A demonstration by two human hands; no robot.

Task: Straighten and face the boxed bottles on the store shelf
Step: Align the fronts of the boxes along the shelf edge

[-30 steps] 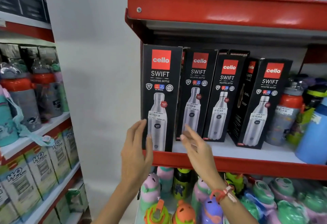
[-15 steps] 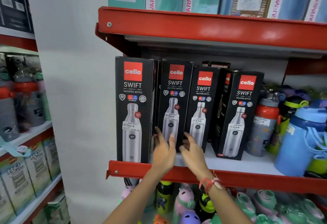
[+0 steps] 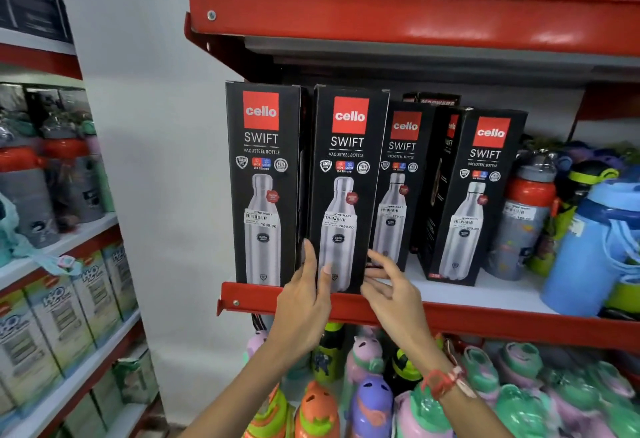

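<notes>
Red shelf (image 3: 485,320), second box (image 3: 346,167) upright, front-facing

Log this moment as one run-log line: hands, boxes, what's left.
left hand: on second box left edge | right hand: at its right edge | second box: at shelf lip | third box: set back | fourth box: angled

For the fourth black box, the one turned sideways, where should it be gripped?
Grip the fourth box by its two tall side faces near the bottom, coming from the front. It stands upright but angled, set back from the red shelf lip.
</notes>
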